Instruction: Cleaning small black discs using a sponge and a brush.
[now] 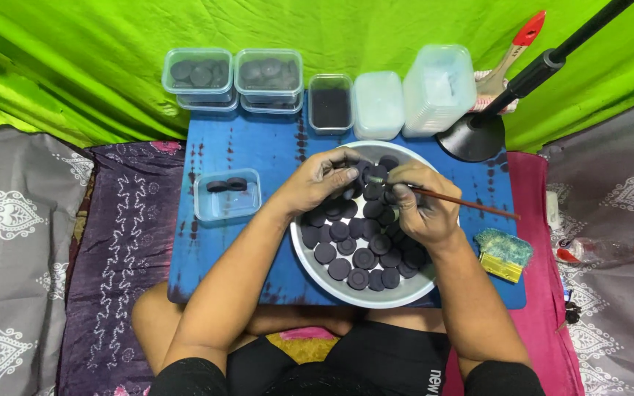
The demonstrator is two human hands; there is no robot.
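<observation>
Hands over a round metal basin (pixel 310 258) full of dark round discs (pixel 365 257), basin sitting on a blue worktop (pixel 258 158) in front of the seated person. Left hand (pixel 320 180) is curled closed around one dark disc (pixel 362 171), held above the far side of the basin. Right hand (pixel 420 210) is pinched tight on a thin brush (pixel 464 202), reddish handle sticking out to the right, tip pointing left at the held disc; can't tell whether the tip is touching it. Left of the basin, apart from it, a small clear tub (pixel 227 195) with two dark discs inside. Along the back edge of the worktop: two stacks of clear lidded containers (pixel 234 78) holding more discs, then a small clear container with dark contents (pixel 330 103), then two cloudy plastic containers (pixel 412 95). Black lamp or stand base (pixel 471 137) at the back right corner, its pole (pixel 563 48) running up and right out of view. Flat paintbrush with a red-tipped handle (pixel 514 51) leans behind it. Green-and-yellow sponge (pixel 504 254) on the right edge of the worktop, near the right forearm. Plastic bottle with an orange cap (pixel 603 251) lies on the grey patterned fabric further right. Green cloth (pixel 75 66) hangs as backdrop.
</observation>
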